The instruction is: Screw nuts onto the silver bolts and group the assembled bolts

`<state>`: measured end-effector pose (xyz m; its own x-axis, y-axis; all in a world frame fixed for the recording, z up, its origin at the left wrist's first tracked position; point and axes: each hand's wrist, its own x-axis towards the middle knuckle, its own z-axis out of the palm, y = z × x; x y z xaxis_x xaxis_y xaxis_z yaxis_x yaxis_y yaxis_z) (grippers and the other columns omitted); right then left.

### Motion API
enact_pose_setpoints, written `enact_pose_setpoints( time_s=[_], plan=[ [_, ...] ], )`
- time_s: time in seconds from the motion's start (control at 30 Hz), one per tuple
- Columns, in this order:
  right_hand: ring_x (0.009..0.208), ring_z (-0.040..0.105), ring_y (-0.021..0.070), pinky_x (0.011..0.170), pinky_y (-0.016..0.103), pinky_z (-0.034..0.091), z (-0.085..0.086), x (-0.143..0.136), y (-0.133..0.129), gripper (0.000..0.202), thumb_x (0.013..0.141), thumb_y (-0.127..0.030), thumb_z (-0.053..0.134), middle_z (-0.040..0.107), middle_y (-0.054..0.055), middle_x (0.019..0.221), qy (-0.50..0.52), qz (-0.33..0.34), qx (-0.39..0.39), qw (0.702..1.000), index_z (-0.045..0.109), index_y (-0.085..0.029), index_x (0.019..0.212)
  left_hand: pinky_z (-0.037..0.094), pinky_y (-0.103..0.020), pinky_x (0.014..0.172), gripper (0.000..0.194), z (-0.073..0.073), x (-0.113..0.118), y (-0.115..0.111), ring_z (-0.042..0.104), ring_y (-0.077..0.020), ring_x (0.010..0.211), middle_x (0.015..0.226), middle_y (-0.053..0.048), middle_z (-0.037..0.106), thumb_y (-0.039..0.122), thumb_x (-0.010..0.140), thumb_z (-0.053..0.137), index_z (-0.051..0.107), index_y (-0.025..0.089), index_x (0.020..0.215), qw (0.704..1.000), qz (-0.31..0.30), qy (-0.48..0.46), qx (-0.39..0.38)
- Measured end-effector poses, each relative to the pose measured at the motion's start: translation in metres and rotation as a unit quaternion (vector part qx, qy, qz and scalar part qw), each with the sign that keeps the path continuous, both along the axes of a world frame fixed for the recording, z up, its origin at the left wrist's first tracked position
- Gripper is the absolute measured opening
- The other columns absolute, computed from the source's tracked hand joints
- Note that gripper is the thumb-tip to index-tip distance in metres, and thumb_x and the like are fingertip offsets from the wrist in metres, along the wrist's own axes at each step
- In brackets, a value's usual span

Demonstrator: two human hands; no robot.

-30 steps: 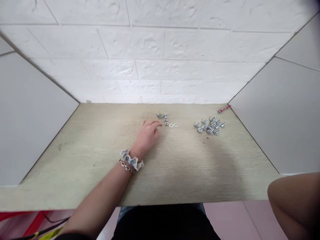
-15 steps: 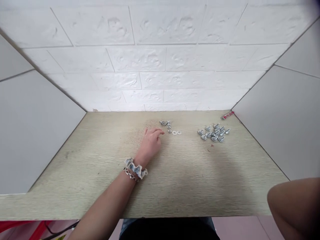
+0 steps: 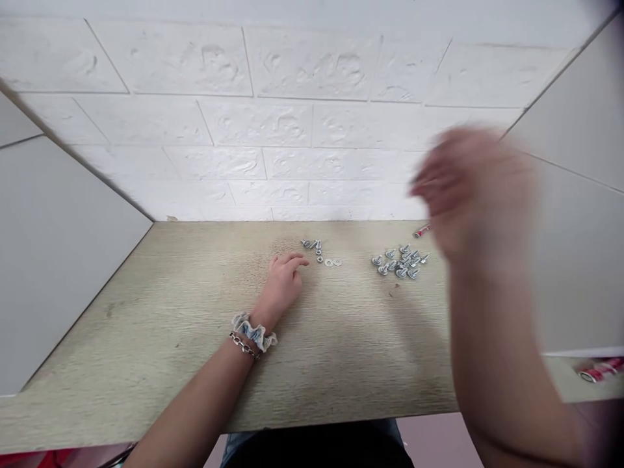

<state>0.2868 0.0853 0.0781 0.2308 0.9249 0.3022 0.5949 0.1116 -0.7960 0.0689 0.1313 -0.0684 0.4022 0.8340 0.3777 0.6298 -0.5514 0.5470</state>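
Observation:
My left hand (image 3: 283,282) lies on the wooden tabletop with its fingers loosely stretched out and nothing in them. Just beyond its fingertips are a few small bolts (image 3: 312,245), two nuts (image 3: 319,255) and two flat washers (image 3: 333,262). My right hand (image 3: 468,188) is raised high at the right, in front of the wall. Motion smears its fingers, so I cannot make out whether anything is in them. Below and left of it on the table sits a cluster of several bolts with washers on them (image 3: 402,262).
A red-and-silver cylinder (image 3: 421,231) lies at the back right, partly behind my right arm. Another red-and-silver cylinder (image 3: 600,370) lies at the right front edge. A white brick-patterned wall (image 3: 287,120) closes the back, with pale panels (image 3: 68,253) at both sides.
My right arm has swung up into view, its hand now raised and blurred. The camera has turned slightly right, bringing the second cylinder into view. My left hand stays on the table.

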Motion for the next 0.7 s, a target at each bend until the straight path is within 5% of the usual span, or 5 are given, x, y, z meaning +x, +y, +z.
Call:
enact_pose_setpoints(
  time_s=[0.13,0.3,0.53,0.7],
  plan=[
    [0.083,0.056,0.0118,0.077,0.023,0.042,-0.055,-0.029,0.052,0.021,0.079,-0.027,0.052,0.063,0.003,0.088,-0.092,0.058,-0.066,0.992,0.065,-0.016,0.092,0.039,-0.035,0.094,0.036,0.001,-0.001,0.001,0.052,-0.0169,0.101,0.105,-0.005,0.058,0.003,0.071,0.033,0.062,0.016,0.087,0.999,-0.002,-0.028,0.02],
    [0.091,0.055,0.016,0.075,0.022,0.038,-0.117,-0.048,0.087,0.028,0.078,-0.032,0.053,0.062,0.007,0.098,-0.216,0.033,-0.157,0.963,0.063,-0.015,0.098,0.04,-0.033,0.093,0.036,0.003,-0.001,0.0,0.052,-0.0161,0.101,0.105,-0.004,0.057,0.003,0.071,0.034,0.061,0.017,0.088,0.999,0.0,-0.034,0.014],
    [0.081,0.054,0.014,0.07,0.022,0.036,-0.116,-0.049,0.083,0.022,0.081,-0.023,0.044,0.064,0.005,0.084,-0.249,0.043,-0.141,0.957,0.065,-0.016,0.078,0.043,-0.032,0.089,0.031,0.007,0.002,-0.002,0.053,-0.0159,0.097,0.102,-0.005,0.059,0.009,0.077,0.035,0.06,0.017,0.095,0.997,0.002,-0.074,-0.014],
    [0.069,0.053,0.0105,0.063,0.02,0.037,-0.102,-0.053,0.058,0.02,0.078,-0.029,0.05,0.063,0.0,0.075,-0.062,0.095,-0.094,0.989,0.065,-0.016,0.08,0.048,-0.027,0.071,0.036,0.007,0.006,-0.001,0.059,-0.012,0.077,0.102,-0.006,0.06,0.029,0.085,0.038,0.047,0.017,0.118,0.969,0.006,-0.184,-0.164]
  ],
)
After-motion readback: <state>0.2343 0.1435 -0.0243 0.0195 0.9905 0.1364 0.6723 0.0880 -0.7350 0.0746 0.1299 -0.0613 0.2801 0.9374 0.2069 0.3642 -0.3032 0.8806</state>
